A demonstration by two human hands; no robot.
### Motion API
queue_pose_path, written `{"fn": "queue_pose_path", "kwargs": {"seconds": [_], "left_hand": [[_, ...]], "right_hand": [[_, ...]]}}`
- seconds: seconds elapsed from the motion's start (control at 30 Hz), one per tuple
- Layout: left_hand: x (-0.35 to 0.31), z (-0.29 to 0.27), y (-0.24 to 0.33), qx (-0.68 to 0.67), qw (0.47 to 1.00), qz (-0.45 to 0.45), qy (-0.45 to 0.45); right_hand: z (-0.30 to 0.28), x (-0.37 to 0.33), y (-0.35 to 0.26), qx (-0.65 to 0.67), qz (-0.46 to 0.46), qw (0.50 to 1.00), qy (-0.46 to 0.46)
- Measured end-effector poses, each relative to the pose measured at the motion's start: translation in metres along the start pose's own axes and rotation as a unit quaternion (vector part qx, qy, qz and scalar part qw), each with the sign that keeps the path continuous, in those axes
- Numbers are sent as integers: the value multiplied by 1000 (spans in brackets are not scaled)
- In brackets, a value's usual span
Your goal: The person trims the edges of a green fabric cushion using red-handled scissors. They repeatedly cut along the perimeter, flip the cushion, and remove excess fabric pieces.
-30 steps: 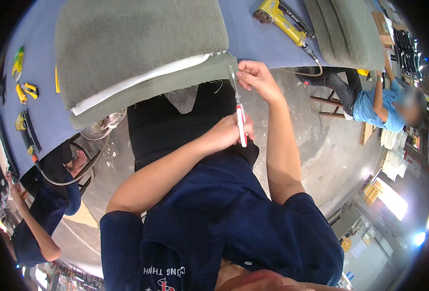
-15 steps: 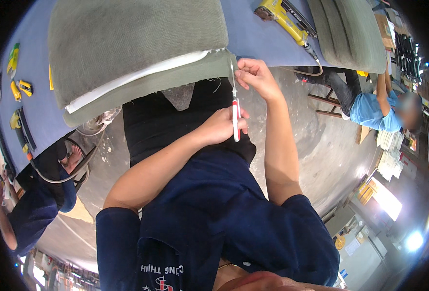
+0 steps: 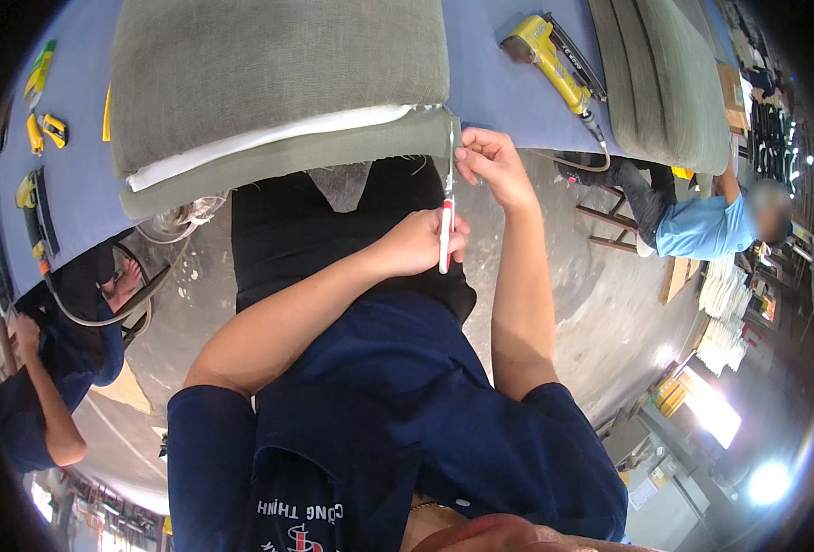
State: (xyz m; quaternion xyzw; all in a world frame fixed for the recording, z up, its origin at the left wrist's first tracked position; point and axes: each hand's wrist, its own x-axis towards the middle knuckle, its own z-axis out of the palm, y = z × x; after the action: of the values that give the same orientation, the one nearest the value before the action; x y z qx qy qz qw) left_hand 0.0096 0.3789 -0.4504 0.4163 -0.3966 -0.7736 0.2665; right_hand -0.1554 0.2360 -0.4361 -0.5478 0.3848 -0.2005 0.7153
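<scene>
Both hands work at upper centre: the left hand grips a red-handled cutter at the grey-green cushion corner, the right hand pinches fabric there, so a slip could nick those fingers.

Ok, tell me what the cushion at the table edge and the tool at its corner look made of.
Cushion: grey-green woven fabric, matte with a visible weave, over a white layer at the open edge, probably foam or lining. Tool, held in the left hand: thin, shiny metal-looking blade with a red, likely plastic, handle. The right hand pinches the fabric corner.
</scene>
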Motion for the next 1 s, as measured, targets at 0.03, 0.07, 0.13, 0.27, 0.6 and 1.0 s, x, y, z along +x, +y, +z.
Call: {"fn": "queue_pose_path", "kwargs": {"seconds": [0.03, 0.07, 0.13, 0.27, 0.6, 1.0], "left_hand": [[-1, -1, 1, -2, 1000, -6, -2], [-1, -1, 1, -4, 1000, -12, -4], [0, 1, 1, -25, 1000, -11, 12], [3, -4, 4, -8, 1000, 22, 4], [0, -7, 17, -16, 1000, 8, -9], [-24, -18, 41, 84, 996, -23, 11]], "right_hand": [[0, 0, -1, 2, -2, 1000, -2], [0, 0, 0, 4, -3, 1000, -1], [0, 0, 2, 8, -7, 1000, 1], [0, 0, 1, 8, -3, 1000, 3], [-2, 0, 3, 6, -6, 1000, 2], [-1, -2, 8, 38, 24, 997, 67]]}}
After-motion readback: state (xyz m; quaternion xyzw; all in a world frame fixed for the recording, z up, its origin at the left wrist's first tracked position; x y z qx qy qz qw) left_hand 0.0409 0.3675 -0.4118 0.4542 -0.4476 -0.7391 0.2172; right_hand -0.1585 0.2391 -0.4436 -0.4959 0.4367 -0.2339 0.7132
